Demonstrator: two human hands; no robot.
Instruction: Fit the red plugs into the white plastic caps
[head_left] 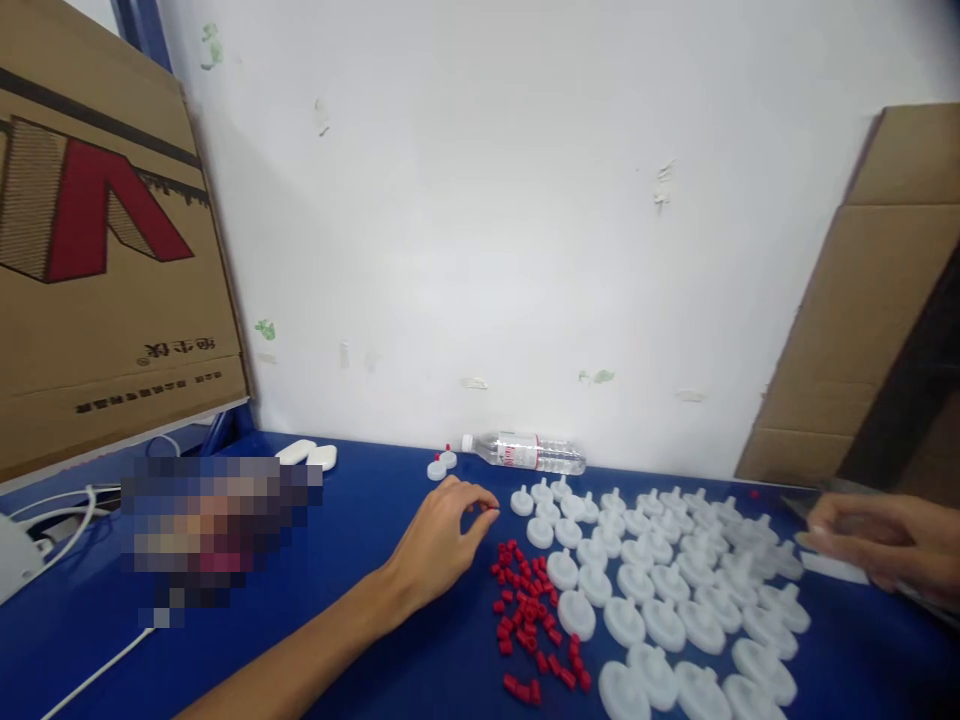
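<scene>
My left hand [442, 535] hovers over the blue table, thumb and forefinger pinched. Whatever sits between those fingertips is too small to make out. Just right of it are many small red caps [529, 608], scattered in a loose pile. Beyond them stand rows of white plastic discs [664, 624], each with a short stem on top. At the right edge, my right hand [889, 540] is blurred, its fingers closed on what looks like a clear plastic bag [855, 490]. Two white discs with red caps on their stems [437, 468] stand near the wall.
A clear bottle [525, 452] lies on its side along the white wall. Cardboard [847, 300] leans at the right, and a large printed box [112, 250] stands at the left. White cables [97, 672] and a pixelated item [217, 520] occupy the left side.
</scene>
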